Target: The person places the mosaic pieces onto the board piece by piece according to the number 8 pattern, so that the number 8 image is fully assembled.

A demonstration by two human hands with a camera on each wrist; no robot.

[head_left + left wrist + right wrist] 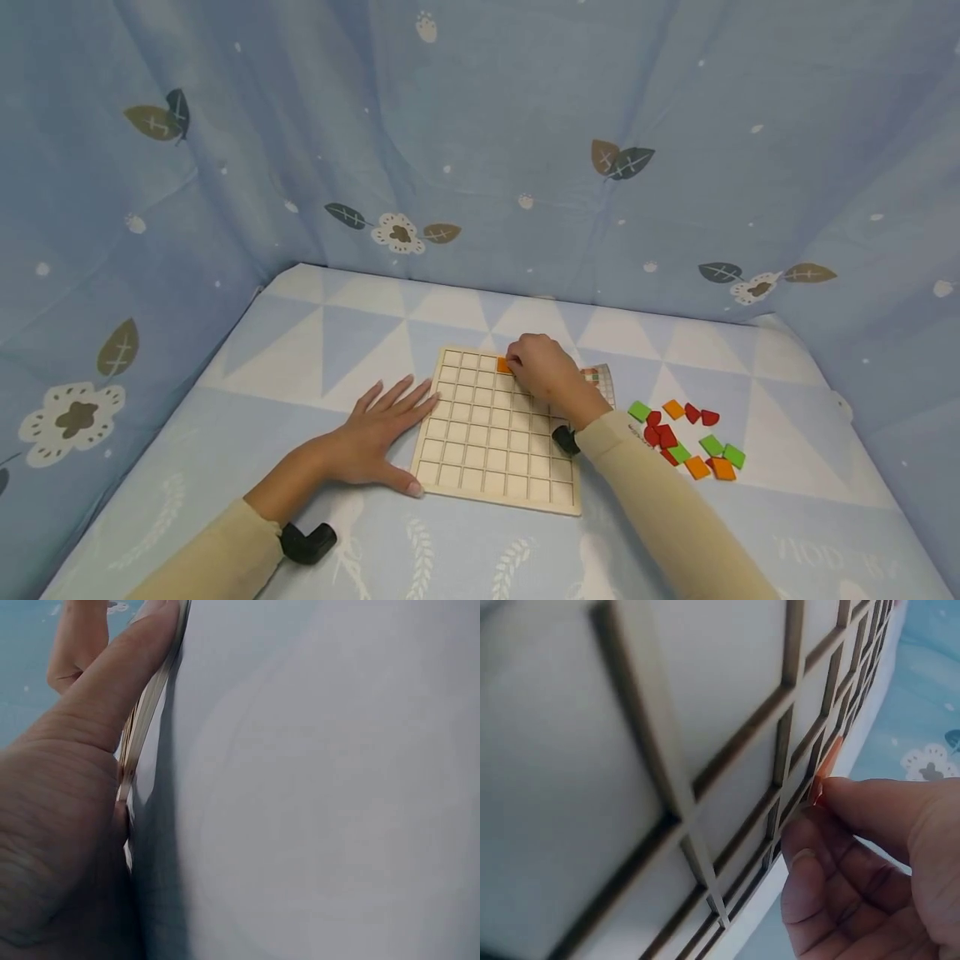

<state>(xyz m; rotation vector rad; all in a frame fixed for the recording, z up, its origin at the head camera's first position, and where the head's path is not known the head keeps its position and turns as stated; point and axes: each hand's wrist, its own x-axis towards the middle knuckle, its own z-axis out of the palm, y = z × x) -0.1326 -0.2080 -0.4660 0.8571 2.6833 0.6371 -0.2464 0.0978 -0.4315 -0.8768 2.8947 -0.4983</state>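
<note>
A pale wooden grid board (480, 500) lies on the cloth-covered table. My left hand (378, 437) rests spread at the board's left side, fingertips over its edge and thumb at the near left corner. In the left wrist view, the thumb (97, 690) lies along the board's edge (142, 735). At the far row of cells, my right hand (543, 367) pinches an orange tile (503, 365) between thumb and fingertips. The right wrist view shows this orange tile (829, 759) low against the grid, partly hidden by the fingers.
Right of the board lie several loose green tiles (711, 447), orange tiles (697, 467) and red rounded pieces (709, 417). A printed sheet (606, 379) sticks out from behind the right forearm. Blue patterned fabric (480, 125) walls in the table's back and sides.
</note>
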